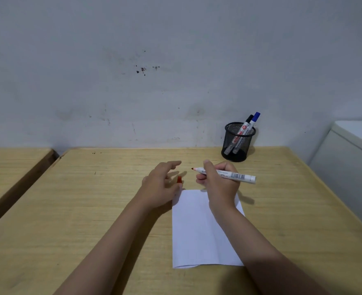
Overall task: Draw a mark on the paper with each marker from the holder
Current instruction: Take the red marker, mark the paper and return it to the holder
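Note:
My right hand (220,185) is closed around a white marker (240,177), held level above the far edge of the white paper (197,233). The marker is uncapped, and its red tip points left. A red cap (179,179) sits on the wooden table (90,199) just beyond the paper's far left corner. My left hand (161,186) hovers beside the cap with fingers spread and nothing in it. No marks show on the paper. A black mesh holder (237,143) at the back right contains a blue-capped marker (256,117) and a black-capped marker (249,119).
A stained white wall runs right behind the table's far edge. A second wooden table (10,165) stands to the left across a narrow gap. A white cabinet (350,158) stands beside the table's right edge.

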### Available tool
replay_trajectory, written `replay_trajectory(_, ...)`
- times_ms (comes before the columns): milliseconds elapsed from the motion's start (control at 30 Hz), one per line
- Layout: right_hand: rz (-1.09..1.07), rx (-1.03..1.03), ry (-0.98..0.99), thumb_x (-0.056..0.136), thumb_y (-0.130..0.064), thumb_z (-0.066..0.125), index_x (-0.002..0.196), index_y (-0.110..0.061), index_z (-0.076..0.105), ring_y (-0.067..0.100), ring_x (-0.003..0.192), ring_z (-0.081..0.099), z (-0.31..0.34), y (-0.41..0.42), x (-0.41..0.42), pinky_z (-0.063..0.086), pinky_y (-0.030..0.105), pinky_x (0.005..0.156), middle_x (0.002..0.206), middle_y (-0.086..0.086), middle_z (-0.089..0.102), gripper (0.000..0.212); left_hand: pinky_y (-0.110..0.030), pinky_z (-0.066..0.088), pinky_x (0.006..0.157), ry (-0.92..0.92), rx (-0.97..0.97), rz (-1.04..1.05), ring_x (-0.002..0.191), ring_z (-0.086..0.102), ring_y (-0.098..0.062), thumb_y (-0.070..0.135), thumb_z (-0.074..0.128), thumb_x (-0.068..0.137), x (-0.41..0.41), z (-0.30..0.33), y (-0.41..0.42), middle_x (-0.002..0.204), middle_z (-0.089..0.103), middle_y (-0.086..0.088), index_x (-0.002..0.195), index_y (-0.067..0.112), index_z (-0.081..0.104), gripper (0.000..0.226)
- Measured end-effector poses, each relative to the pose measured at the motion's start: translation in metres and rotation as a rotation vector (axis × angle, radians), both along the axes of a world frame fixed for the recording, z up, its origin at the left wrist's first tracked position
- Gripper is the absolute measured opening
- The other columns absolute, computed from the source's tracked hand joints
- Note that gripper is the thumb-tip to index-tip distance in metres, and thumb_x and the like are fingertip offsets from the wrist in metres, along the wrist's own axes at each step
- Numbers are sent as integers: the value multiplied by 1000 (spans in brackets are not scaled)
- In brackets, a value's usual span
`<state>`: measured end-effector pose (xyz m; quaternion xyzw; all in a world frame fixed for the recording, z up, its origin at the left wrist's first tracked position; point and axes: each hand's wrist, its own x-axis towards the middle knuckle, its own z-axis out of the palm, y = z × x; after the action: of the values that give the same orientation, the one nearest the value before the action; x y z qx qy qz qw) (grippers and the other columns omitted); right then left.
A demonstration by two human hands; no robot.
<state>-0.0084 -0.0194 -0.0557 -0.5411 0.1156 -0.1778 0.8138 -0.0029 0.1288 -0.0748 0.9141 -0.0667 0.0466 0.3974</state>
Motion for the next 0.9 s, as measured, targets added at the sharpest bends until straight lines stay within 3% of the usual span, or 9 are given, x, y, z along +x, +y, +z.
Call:
replay_trajectory(167, -14, 3, -107, 82, -3, 66, 63, -10, 43, 15, 42, 63, 27, -14, -6, 53, 27, 44, 42, -2, 58, 31, -30, 56, 79, 61, 154, -30, 86, 67, -15, 9, 67, 79, 24, 3, -14, 99, 69, -2, 95, 18, 71, 18)
replay_trajectory(267, 17, -31, -146, 82, -4, 67, 66, -7, 43, 17, 42, 63, 38, -25, -19, 55, 29, 45, 45, 2, 58, 29, -19, 54, 69, 59, -149, 10, 76, 69, -13, 8, 73, 74, 17, 16, -19, 87, 74, -6, 84, 12, 72, 11)
replay_trajectory(400, 61, -46, -212, 83, -6, 67, 71, -5, 45, 18, 42, 62, 47, -37, -38, 54, 30, 45, 55, 17, 56, 25, -28, 56, 80, 124, -698, -73, 80, 70, -17, 8, 78, 68, -10, 43, -30, 77, 74, -3, 79, 11, 73, 13)
replay_trajectory(500, 78, -66, -256, 84, -4, 65, 68, -6, 43, 19, 40, 61, 54, -43, -48, 54, 32, 44, 57, 18, 54, 28, -24, 58, 74, 170, -903, -137, 74, 71, -15, 14, 74, 61, -28, 55, -38, 73, 75, -2, 81, 8, 72, 22)
replay_trajectory(700, 96, -157, -254, 83, 4, 62, 60, -7, 43, 18, 38, 60, 60, -49, -64, 53, 30, 42, 44, 3, 57, 31, -21, 57, 69, 150, -953, -192, 65, 67, -10, 12, 72, 60, -53, 68, -53, 69, 74, 1, 74, 13, 74, 14)
replay_trajectory(900, 137, -164, -293, 81, 11, 58, 62, -3, 42, 16, 33, 53, 67, -51, -70, 48, 29, 38, 40, 2, 55, 28, -21, 54, 68, 52, -895, -220, 64, 64, -9, 2, 72, 69, -67, 77, -65, 66, 72, 2, 75, 9, 73, 10)
